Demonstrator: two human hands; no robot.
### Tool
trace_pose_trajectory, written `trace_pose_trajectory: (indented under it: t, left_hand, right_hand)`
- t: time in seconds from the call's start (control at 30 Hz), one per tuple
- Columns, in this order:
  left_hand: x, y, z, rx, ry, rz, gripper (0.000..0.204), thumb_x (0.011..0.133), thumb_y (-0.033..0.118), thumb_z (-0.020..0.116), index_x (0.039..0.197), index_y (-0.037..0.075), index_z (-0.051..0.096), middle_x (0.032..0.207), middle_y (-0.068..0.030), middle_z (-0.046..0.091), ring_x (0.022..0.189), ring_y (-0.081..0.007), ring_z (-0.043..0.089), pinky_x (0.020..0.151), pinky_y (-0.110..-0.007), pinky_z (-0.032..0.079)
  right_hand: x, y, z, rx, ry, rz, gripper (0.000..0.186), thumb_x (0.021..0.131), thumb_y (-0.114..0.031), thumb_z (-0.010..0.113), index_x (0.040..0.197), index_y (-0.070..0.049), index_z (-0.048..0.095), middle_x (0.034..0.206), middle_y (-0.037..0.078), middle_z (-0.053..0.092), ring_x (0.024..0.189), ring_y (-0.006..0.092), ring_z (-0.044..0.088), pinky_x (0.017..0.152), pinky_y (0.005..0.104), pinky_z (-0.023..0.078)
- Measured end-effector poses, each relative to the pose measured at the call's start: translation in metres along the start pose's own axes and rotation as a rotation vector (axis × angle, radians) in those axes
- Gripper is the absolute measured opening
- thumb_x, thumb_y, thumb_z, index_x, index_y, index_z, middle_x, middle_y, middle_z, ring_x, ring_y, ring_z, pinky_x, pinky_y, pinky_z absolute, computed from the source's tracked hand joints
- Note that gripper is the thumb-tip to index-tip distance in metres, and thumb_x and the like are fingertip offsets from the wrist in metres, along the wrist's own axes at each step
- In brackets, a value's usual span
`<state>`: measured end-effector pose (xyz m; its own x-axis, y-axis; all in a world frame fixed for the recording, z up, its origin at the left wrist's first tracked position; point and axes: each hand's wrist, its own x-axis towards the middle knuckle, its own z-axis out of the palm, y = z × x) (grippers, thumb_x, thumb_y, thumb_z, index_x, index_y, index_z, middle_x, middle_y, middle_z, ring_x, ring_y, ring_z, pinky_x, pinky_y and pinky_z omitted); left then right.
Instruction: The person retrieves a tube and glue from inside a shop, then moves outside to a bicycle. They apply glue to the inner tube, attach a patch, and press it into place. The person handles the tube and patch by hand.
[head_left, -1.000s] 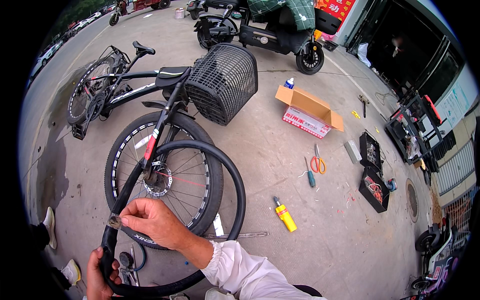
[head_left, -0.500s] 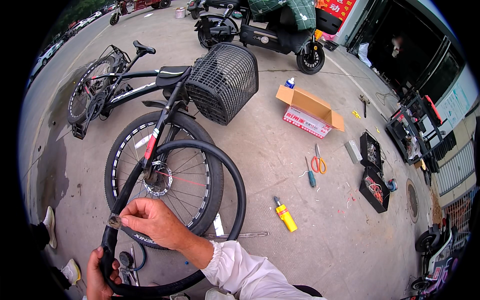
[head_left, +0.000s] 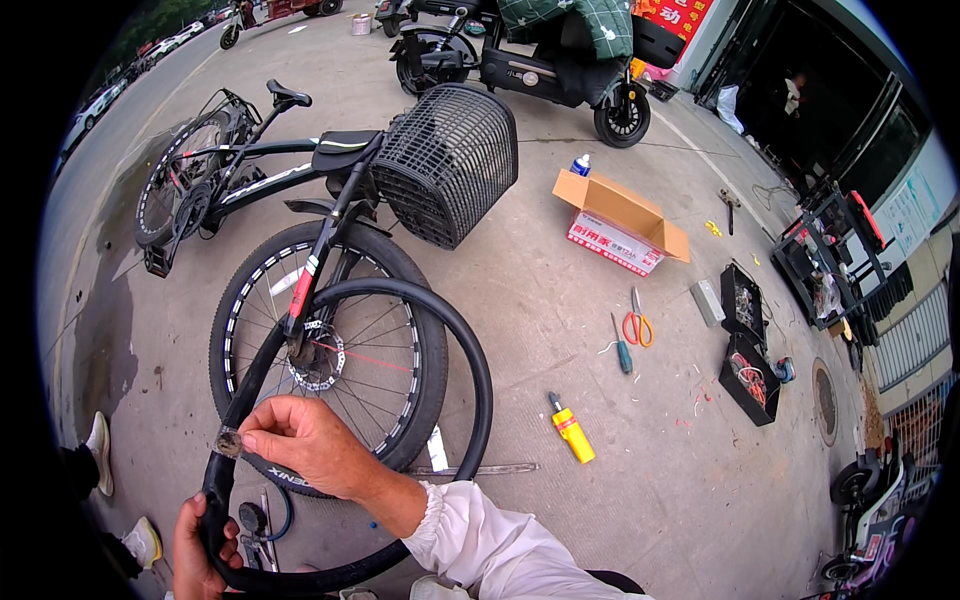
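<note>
My left hand (head_left: pixel 193 552) is wrapped around a black bicycle inner tube (head_left: pixel 484 375) near the lower left. With thumb and fingertips pinched, my right hand (head_left: pixel 318 447) holds a small flat, mottled grey-brown piece (head_left: pixel 229 443) against the tube just above my left hand. What the piece is made of cannot be made out. The tube loops over the front wheel (head_left: pixel 432 330) and back down under my right forearm. This wheel belongs to a dark bicycle (head_left: pixel 265 187) lying on its side, with a black basket (head_left: pixel 445 165) at its front.
On the pavement to the right are a yellow bottle-shaped tool (head_left: pixel 573 434), a screwdriver (head_left: pixel 624 356), orange-handled scissors (head_left: pixel 637 329), an opened cardboard box (head_left: pixel 612 242) and a black toolbox (head_left: pixel 748 382). A metal bar (head_left: pixel 490 469) lies by the tyre. A person's shoes (head_left: pixel 143 543) stand at left; an electric scooter (head_left: pixel 525 75) is parked behind.
</note>
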<state>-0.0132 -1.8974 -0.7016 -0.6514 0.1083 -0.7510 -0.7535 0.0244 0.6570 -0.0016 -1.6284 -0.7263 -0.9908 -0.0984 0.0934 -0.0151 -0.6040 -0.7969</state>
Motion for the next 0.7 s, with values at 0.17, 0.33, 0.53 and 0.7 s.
trace_pose_trajectory:
  t: [0.17,0.33,0.53,0.7]
  left_hand:
    - [0.0015,-0.0004,-0.0014,0.001,-0.006,-0.001,0.038,0.088,0.059,0.055,0.089,0.021,0.053,0.06,0.0017,0.052,0.037,-0.0097,0.039,0.034,-0.026,0.033]
    - [-0.0001,-0.0002,-0.0004,0.007,-0.001,0.009,0.037,0.088,0.059,0.055,0.089,0.021,0.053,0.06,0.0017,0.052,0.037,-0.0096,0.039,0.035,-0.026,0.033]
    - [0.0001,-0.0001,0.0003,0.007,-0.006,0.007,0.036,0.088,0.058,0.054,0.089,0.021,0.053,0.059,0.0017,0.052,0.037,-0.0094,0.039,0.035,-0.026,0.033]
    - [0.0006,-0.0007,0.0,0.008,-0.002,0.014,0.036,0.088,0.058,0.054,0.089,0.021,0.053,0.059,0.0016,0.051,0.037,-0.0094,0.039,0.035,-0.025,0.033]
  right_hand:
    - [0.0005,0.0006,-0.0002,0.004,0.001,0.008,0.012,0.091,-0.005,0.066,0.101,0.002,0.065,0.091,0.001,0.066,0.081,0.0051,0.059,0.073,0.0196,0.049]
    - [-0.0001,0.0005,0.0024,0.014,0.013,-0.014,0.012,0.092,-0.007,0.065,0.099,0.002,0.065,0.088,0.0,0.064,0.079,0.0046,0.058,0.07,0.0197,0.047]
    - [-0.0001,-0.0004,0.0005,0.011,0.001,0.005,0.011,0.092,-0.004,0.066,0.101,0.002,0.065,0.091,0.0,0.065,0.081,0.0045,0.059,0.073,0.0191,0.049]
    - [-0.0006,-0.0003,0.0006,0.016,0.0,0.006,0.011,0.092,-0.004,0.066,0.101,0.002,0.065,0.091,0.0,0.065,0.081,0.0045,0.059,0.073,0.019,0.049]
